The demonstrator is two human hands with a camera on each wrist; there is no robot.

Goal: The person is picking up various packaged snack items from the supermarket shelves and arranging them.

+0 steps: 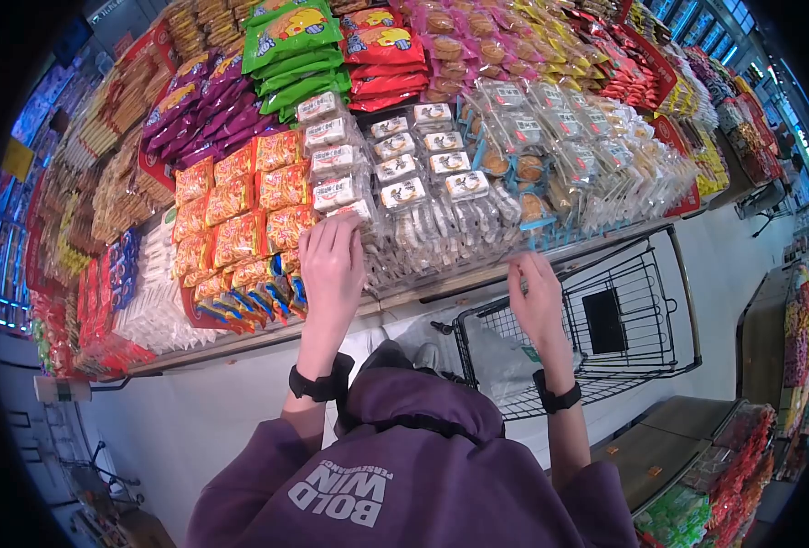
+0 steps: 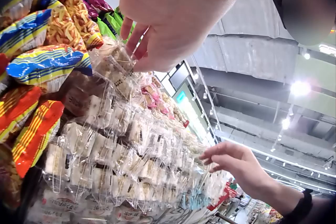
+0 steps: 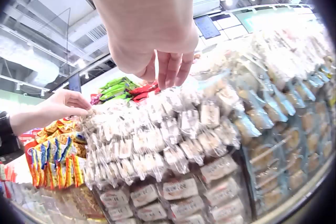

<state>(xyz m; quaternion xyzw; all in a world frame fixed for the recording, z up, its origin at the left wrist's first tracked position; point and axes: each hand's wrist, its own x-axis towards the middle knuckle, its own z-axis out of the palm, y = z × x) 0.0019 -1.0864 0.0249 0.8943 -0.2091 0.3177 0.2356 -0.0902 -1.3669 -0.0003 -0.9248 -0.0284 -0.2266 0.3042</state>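
At the front left of the clear-wrapped snack packs (image 1: 423,233), my left hand (image 1: 331,256) bends its fingers over the end of a row. The left wrist view shows its thumb and fingertips pinching the top of one clear-wrapped snack pack (image 2: 116,70), which tilts above the rows beneath. My right hand (image 1: 537,297) hovers at the front right edge of these packs, fingers loosely bent and nothing in them. From the right wrist, its fingers (image 3: 173,69) hang down over the pack tops. White labels with dark print show on the packs.
Orange snack bags (image 1: 238,233) lie left of the packs, and blue-edged round cakes (image 1: 530,169) lie right. Green bags (image 1: 295,41) and red bags (image 1: 381,59) are stacked behind. A black wire shopping cart (image 1: 669,301) with a clear plastic bag (image 1: 505,356) stands below the display, by my right arm.
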